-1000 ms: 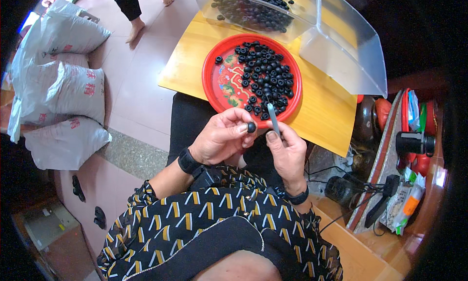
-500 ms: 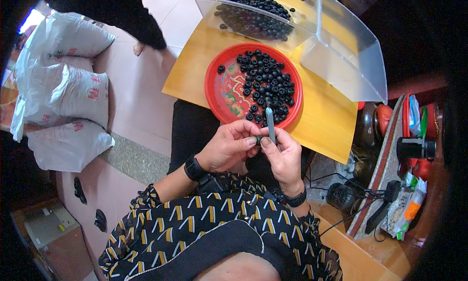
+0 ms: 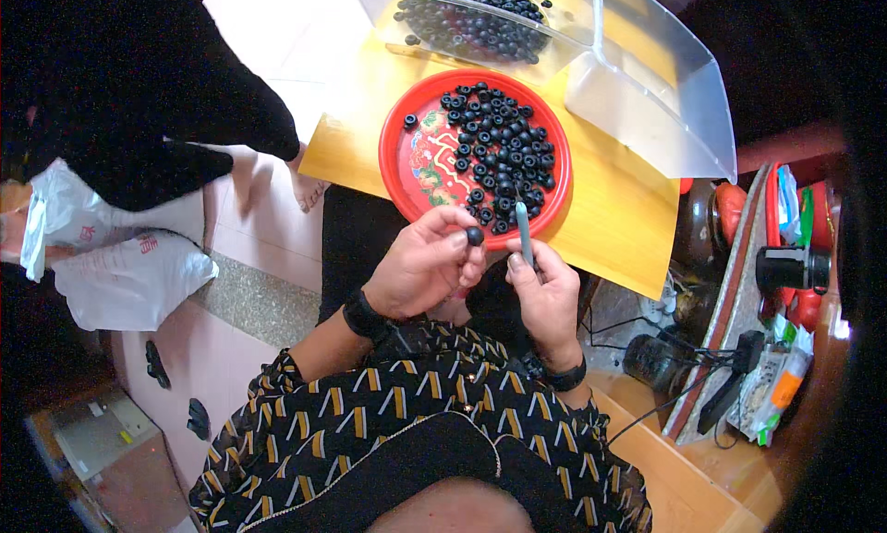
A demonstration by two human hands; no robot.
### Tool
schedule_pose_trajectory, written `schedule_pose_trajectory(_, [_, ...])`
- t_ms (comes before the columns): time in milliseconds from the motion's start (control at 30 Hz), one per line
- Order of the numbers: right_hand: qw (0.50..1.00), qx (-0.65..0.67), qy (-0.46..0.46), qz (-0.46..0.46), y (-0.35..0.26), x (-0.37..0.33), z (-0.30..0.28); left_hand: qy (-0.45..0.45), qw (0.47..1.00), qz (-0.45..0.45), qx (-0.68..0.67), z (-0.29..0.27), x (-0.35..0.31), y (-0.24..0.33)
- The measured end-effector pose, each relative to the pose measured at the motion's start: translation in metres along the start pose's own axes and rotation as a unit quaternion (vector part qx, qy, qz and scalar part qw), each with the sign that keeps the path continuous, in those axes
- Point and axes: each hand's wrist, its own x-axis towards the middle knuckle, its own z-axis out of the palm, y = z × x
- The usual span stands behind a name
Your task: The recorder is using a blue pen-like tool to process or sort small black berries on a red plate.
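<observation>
Between the thumb and forefinger of my left hand [image 3: 427,263] is a small black round bead-like part [image 3: 475,236]. My right hand [image 3: 547,297] grips a slim grey-green stick-like tool [image 3: 524,233], its tip pointing up and away from me; what kind of tool cannot be told. The two hands are apart, just in front of the near rim of a red round tray [image 3: 395,168] with a printed pattern. Many black parts [image 3: 504,154] of the same kind, several showing a hole in the middle, lie on the tray's right side.
The tray rests on a yellow board [image 3: 619,233]. Behind it stands a clear plastic bin [image 3: 564,60] with more black parts, beside a second clear bin [image 3: 647,90]. At left, a person in dark clothing [image 3: 139,80] stands near white sacks [image 3: 134,279]. Cables and a shelf [image 3: 702,376] are at right.
My hands have drawn apart, and the tool has come away from the black part in my left hand. The person at left has come closer, now covering some of the sacks.
</observation>
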Motion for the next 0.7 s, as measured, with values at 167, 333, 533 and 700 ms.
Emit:
schedule_pose_trajectory(167, [0.999, -0.031, -0.005, 0.008, 0.002, -0.005, -0.005, 0.045, 0.998, -0.014, -0.044, -0.009, 0.000, 0.003])
schedule_pose_trajectory(333, [0.986, -0.117, -0.011, -0.121, 0.005, -0.002, -0.008, 0.041, 0.998, -0.030, -0.036, -0.010, -0.001, 0.006])
schedule_pose_trajectory(533, [0.964, -0.187, -0.010, -0.187, -0.002, -0.004, -0.007, -0.003, 0.996, -0.009, -0.084, -0.019, 0.001, 0.003])
schedule_pose_trajectory(700, [0.953, -0.213, -0.042, -0.211, 0.000, -0.003, -0.008, 0.001, 0.997, -0.005, -0.081, -0.021, 0.002, 0.002])
